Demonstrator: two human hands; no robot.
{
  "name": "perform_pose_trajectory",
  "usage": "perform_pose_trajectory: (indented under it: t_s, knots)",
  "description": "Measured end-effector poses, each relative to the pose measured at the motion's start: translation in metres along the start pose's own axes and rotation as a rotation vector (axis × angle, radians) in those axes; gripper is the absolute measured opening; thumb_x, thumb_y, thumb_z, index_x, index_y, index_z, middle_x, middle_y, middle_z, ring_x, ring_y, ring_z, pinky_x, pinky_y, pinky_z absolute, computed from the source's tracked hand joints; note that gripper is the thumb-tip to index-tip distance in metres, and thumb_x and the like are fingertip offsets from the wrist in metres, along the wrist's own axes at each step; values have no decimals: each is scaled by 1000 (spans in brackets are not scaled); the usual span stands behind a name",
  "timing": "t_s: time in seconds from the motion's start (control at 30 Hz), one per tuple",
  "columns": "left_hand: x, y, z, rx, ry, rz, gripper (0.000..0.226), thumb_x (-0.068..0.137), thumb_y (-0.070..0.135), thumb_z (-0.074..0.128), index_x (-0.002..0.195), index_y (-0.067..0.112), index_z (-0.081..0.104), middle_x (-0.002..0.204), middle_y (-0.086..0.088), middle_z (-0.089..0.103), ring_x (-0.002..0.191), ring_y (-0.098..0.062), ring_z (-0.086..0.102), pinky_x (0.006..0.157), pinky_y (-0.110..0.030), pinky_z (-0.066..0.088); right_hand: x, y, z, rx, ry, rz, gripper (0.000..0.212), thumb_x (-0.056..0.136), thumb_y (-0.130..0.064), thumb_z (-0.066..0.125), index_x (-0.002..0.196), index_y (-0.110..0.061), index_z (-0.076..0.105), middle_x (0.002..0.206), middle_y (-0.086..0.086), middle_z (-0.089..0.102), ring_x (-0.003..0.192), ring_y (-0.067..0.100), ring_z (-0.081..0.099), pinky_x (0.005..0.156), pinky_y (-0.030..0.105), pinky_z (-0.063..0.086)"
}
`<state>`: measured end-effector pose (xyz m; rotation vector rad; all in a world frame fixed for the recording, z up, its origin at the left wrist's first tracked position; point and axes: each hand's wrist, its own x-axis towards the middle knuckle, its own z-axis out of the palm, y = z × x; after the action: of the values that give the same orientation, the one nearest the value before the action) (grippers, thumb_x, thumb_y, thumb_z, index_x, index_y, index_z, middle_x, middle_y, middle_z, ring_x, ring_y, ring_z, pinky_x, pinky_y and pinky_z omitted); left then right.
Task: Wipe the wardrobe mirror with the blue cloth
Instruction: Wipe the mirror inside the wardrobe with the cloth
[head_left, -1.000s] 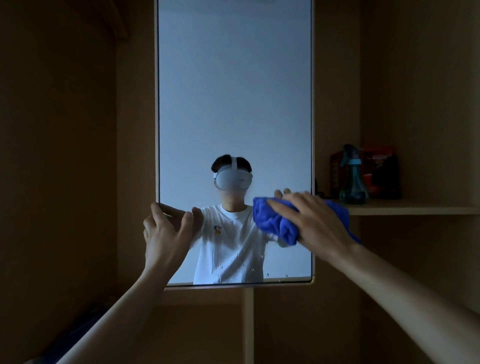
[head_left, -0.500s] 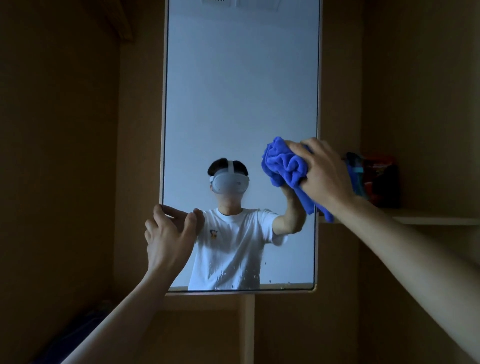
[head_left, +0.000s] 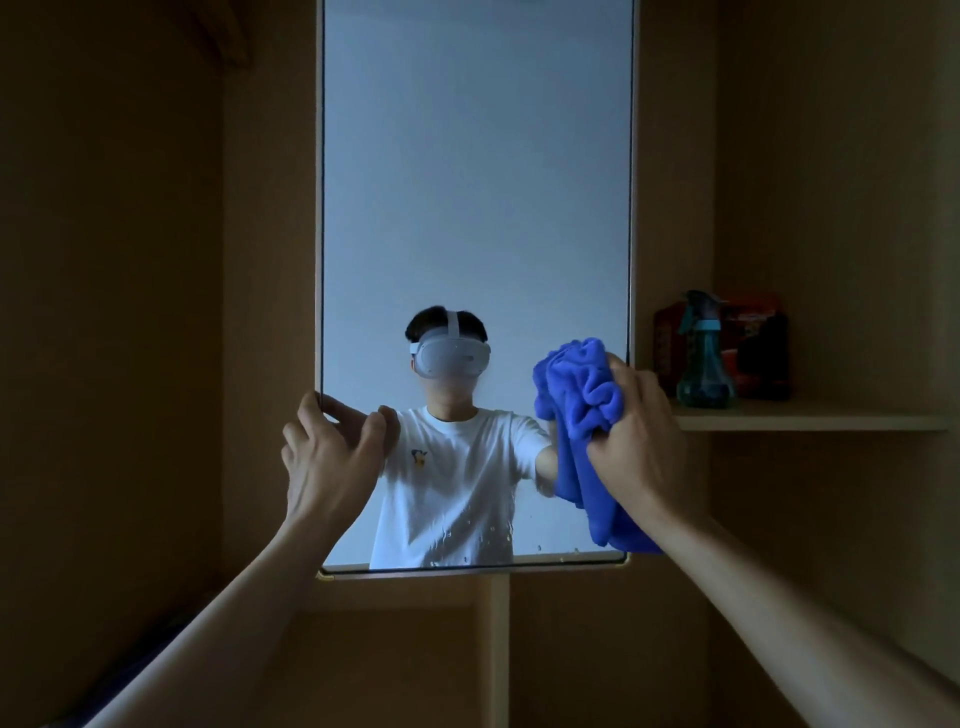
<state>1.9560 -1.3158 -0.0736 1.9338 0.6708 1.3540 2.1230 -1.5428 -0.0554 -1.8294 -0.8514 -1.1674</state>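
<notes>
The cloth (head_left: 576, 395) is bunched into a thick blue wad against the mirror (head_left: 475, 182), low on the glass and close to its right edge. The right hand (head_left: 639, 441) grips it from the right side, fingers curled tight into the folds, the back of the hand towards the camera. The knuckles sit level with the wad's middle. A loose tail of cloth hangs below the grip, down the inside of the wrist, almost to the mirror's bottom rim. The right forearm runs up from the lower right corner, nearly straight, wrist slightly bent towards the glass.

Left of the grip, across the glass, the left hand (head_left: 327, 457) holds the mirror's left edge. Its fingers are curled, one fingertip hooked on the frame and the thumb side touching the glass. Its forearm rises from the lower left.

Between the two hands the glass reflects a person in a white T-shirt and a white headset. Below the grip, water drops (head_left: 467, 540) speckle the lower glass.

Right of the grip, just beyond the mirror frame, a teal spray bottle (head_left: 704, 358) stands upright on a wooden shelf (head_left: 810, 415), with a red box (head_left: 753, 332) behind it.
</notes>
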Motion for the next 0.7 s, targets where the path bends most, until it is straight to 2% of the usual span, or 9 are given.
perform_pose_trajectory:
  t_s: [0.07, 0.13, 0.17, 0.23, 0.33, 0.43, 0.57, 0.7]
  knots:
    - [4, 0, -3, 0, -21, 3, 80, 97, 51, 56, 157, 20, 14, 155, -17, 28, 143, -38, 28, 110, -57, 35, 12, -5, -4, 51, 91, 72, 41, 90, -25, 63, 130, -20, 53, 107, 2, 55, 88, 20, 58, 66, 24, 41]
    - [9, 0, -6, -11, -29, 11, 80, 97, 52, 55, 158, 22, 12, 155, -17, 28, 143, -38, 29, 111, -58, 34, 28, -10, -8, 148, 219, 74, 28, 91, -18, 62, 118, -12, 56, 94, -6, 52, 82, 13, 56, 65, 10, 37]
    - [11, 1, -6, -19, -30, 19, 80, 97, 52, 55, 159, 22, 12, 154, -17, 28, 143, -38, 29, 111, -58, 34, 35, -11, -9, 178, 262, 78, 25, 91, -16, 62, 115, -10, 56, 90, -8, 50, 80, 12, 54, 65, 11, 38]
    - [16, 1, -7, -34, -25, 36, 80, 97, 52, 55, 159, 24, 12, 154, -16, 29, 143, -38, 30, 112, -58, 35, 44, -10, -11, 146, 268, 140, 33, 92, -23, 60, 124, -17, 53, 98, -3, 54, 86, 16, 56, 68, 27, 43]
    - [19, 1, -6, -43, -12, 49, 79, 98, 51, 54, 160, 26, 12, 155, -15, 29, 143, -36, 30, 111, -57, 34, 41, -3, -7, 96, 258, 141, 42, 92, -24, 58, 133, -24, 49, 106, 1, 54, 94, 20, 59, 70, 36, 48]
    - [19, -3, -4, -43, 19, 81, 75, 100, 49, 51, 161, 26, 14, 157, -11, 30, 144, -33, 31, 111, -55, 35, 39, -4, 1, 67, 235, 150, 53, 90, -21, 59, 141, -23, 46, 114, 9, 55, 103, 27, 59, 79, 46, 53]
    - [23, -10, -4, -64, 25, 115, 67, 101, 48, 49, 158, 28, 19, 155, -9, 34, 139, -32, 40, 108, -55, 42, 34, -13, 10, 24, 275, 151, 64, 85, -13, 66, 145, -17, 44, 119, 15, 51, 109, 31, 56, 84, 46, 52]
    - [27, -17, -4, -83, 28, 122, 62, 103, 46, 46, 158, 31, 21, 152, -8, 37, 136, -31, 43, 105, -51, 43, 28, -23, 21, 47, 310, 145, 69, 84, -15, 67, 148, -20, 41, 112, 15, 49, 100, 30, 57, 77, 43, 54]
